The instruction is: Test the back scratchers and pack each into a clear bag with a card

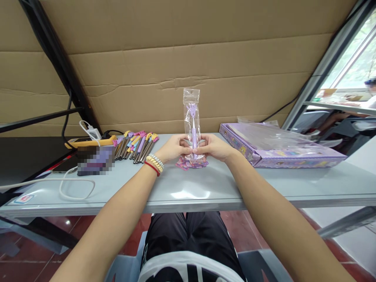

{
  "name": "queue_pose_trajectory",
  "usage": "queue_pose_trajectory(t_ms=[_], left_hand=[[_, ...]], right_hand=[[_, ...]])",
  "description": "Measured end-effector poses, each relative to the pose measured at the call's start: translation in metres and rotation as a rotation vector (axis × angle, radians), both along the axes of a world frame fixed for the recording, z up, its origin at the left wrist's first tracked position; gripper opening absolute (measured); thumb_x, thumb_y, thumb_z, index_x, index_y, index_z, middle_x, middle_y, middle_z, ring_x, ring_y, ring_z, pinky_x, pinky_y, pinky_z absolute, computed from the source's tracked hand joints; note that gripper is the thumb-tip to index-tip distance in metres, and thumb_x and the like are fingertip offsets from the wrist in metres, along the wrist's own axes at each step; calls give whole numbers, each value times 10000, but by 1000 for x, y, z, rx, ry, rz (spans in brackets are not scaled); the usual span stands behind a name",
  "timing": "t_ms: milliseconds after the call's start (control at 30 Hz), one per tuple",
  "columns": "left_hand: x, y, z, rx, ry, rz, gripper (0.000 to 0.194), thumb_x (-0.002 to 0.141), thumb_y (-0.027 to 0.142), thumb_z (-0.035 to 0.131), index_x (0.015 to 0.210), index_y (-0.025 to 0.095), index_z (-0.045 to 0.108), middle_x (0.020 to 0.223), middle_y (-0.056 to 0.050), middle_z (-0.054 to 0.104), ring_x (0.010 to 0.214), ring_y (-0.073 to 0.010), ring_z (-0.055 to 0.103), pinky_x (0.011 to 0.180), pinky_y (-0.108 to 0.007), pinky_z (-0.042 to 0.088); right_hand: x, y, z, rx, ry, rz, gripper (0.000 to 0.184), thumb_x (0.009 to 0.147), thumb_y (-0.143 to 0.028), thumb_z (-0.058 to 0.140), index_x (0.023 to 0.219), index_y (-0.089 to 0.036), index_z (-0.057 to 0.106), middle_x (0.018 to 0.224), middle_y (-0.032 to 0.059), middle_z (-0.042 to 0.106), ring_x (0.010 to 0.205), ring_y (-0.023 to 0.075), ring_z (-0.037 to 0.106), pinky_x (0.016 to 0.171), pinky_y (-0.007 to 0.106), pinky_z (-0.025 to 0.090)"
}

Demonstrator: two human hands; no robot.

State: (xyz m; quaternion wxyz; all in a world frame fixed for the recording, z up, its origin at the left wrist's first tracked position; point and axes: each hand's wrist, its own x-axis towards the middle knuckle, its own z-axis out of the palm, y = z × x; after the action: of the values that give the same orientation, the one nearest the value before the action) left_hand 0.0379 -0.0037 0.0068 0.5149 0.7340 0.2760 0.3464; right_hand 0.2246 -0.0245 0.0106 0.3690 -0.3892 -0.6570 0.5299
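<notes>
A purple back scratcher (193,131) with a small hand-shaped head stands upright inside a clear plastic bag (191,95). My left hand (173,148) pinches the bag's left side, and my right hand (213,146) pinches its right side, with both thumbs meeting in front of the handle. Below and behind the bag's lower end lies a spread of small pink and purple cards (188,163) on the grey table (117,192). To the left of my left hand is a pile of back scratchers (137,145) with metal rods and colourful handles.
At right, a purple box (282,156) bears clear plastic bags (270,135). On the left are a blurred phone (96,160), a yellow-edged device (88,141) and a white cable (76,197). A cardboard wall (199,62) closes off the back. Another person sits at far right.
</notes>
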Motion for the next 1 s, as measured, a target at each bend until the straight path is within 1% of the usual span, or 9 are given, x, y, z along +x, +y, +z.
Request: queue_pose_trajectory(t_ms=[233, 300, 467, 600, 667, 800, 1000], left_hand=[[1, -3, 2, 24, 51, 30, 314, 626, 177, 734, 902, 116, 598, 575, 19, 594, 495, -91, 526, 499, -221, 405], [1, -2, 2, 26, 54, 29, 314, 616, 177, 741, 885, 117, 593, 578, 19, 597, 499, -90, 525, 506, -221, 404], [0, 0, 1, 22, 27, 20, 360, 604, 207, 763, 909, 112, 597, 597, 16, 604, 529, -90, 525, 527, -223, 399], [0, 2, -1, -8, -35, 46, 469, 578, 248, 802, 973, 118, 584, 631, 15, 618, 552, -92, 536, 557, -234, 416], [0, 3, -2, -11, -62, 35, 476, 582, 264, 804, 979, 122, 583, 612, 24, 605, 550, -93, 533, 561, -236, 416], [0, 3, -3, -13, -76, -5, 473, 611, 293, 787, 1009, 123, 598, 571, 40, 567, 523, -90, 508, 545, -239, 403], [-1, 2, -1, -7, -51, 7, 452, 629, 294, 778, 1009, 107, 620, 565, 41, 545, 523, -87, 488, 538, -237, 374]], right_hand=[[1, 0, 0, 30, -45, 31, 603, 594, -254, 827, 1125, -141, 565, 663, 6, 670, 491, 116, 586, 420, 225, 498], [1, 1, -1, 39, -49, 43, 612, 586, -247, 828, 1130, -137, 569, 652, 0, 663, 480, 111, 576, 419, 227, 501], [2, 3, -2, 41, -23, 56, 585, 556, -262, 837, 1071, -119, 600, 625, -1, 658, 483, 122, 582, 426, 236, 500], [2, 2, -1, 6, 4, 45, 449, 533, -281, 844, 897, -99, 655, 627, 9, 654, 502, 109, 578, 436, 220, 483], [2, 2, -1, -6, 6, 31, 414, 526, -284, 845, 848, -97, 665, 629, 14, 655, 496, 103, 567, 431, 219, 472], [3, 4, -1, 14, -8, 34, 357, 540, -286, 831, 802, -101, 675, 598, 9, 646, 481, 106, 559, 411, 220, 452], [4, 6, -3, 37, -29, 35, 363, 531, -306, 837, 785, -92, 691, 629, 27, 667, 493, 120, 577, 407, 230, 467]])
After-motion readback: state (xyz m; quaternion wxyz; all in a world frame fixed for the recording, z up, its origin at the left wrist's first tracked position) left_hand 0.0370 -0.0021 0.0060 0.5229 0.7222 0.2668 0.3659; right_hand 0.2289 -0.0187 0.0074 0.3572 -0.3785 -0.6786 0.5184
